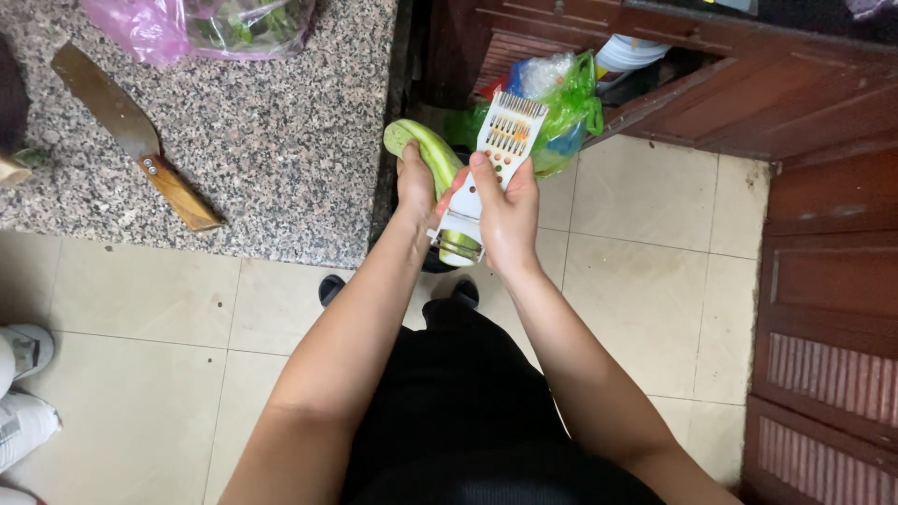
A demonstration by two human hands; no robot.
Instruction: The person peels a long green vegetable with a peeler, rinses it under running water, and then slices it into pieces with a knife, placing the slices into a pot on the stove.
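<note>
We see a long pale green gourd (432, 154), curved and smooth, held out over the tiled floor (645, 252) just past the edge of the granite counter (243, 131). Our left hand (414, 187) wraps its fingers tight around the gourd's middle. Our right hand (505, 215) grips a white slicer (496, 159) with slotted blades, thumb pressed on its face, fingers curled behind; the slicer lies against the gourd. A green bag (571, 103) sits close behind, under a wooden cabinet (748, 93). A knife (131, 131) lies on the counter, well apart. Open floor spreads to the right.
</note>
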